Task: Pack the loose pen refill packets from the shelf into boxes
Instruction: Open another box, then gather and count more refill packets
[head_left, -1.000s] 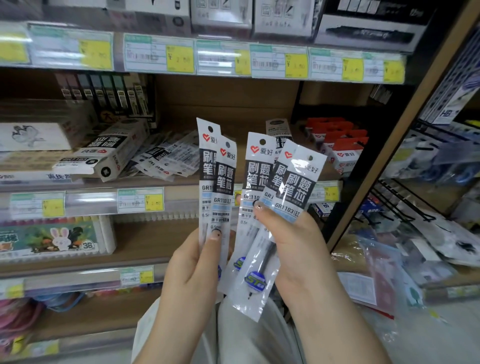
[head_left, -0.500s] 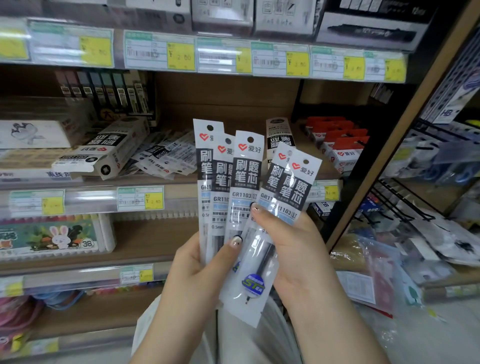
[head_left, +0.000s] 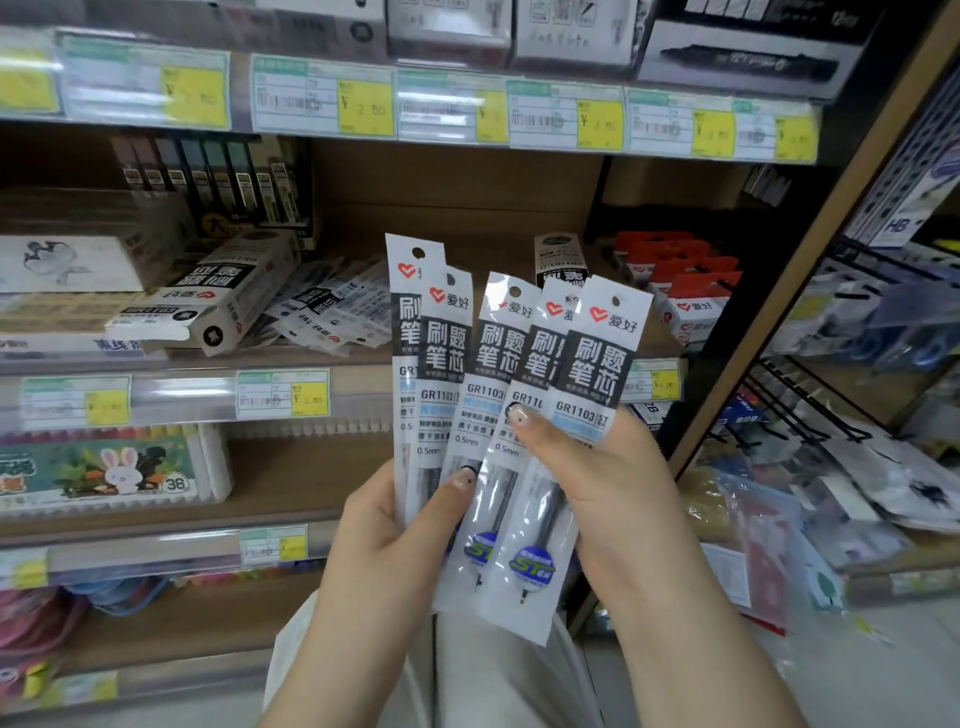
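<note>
Both hands hold a fan of several white-and-black pen refill packets (head_left: 519, 374) upright in front of the shelf. My left hand (head_left: 400, 551) pinches the two leftmost packets (head_left: 423, 364), thumb across their lower part. My right hand (head_left: 608, 493) grips the three packets on the right (head_left: 597, 364), thumb pressed on their fronts. The two bunches overlap in the middle. More loose refill packets (head_left: 332, 312) lie in a heap on the middle shelf behind. A white-and-black refill box (head_left: 208, 301) lies tilted to the left of that heap.
Red-topped boxes (head_left: 685, 291) stand at the right end of the middle shelf. A crayon set with a rabbit picture (head_left: 109, 470) sits on the shelf below. Price labels (head_left: 322, 101) line the shelf edges. A wire rack (head_left: 810, 400) and bagged goods (head_left: 883, 483) fill the right side.
The two bunches of packets have closed together into one overlapping fan. My left thumb has slid across onto the middle packet. The view has moved closer.
</note>
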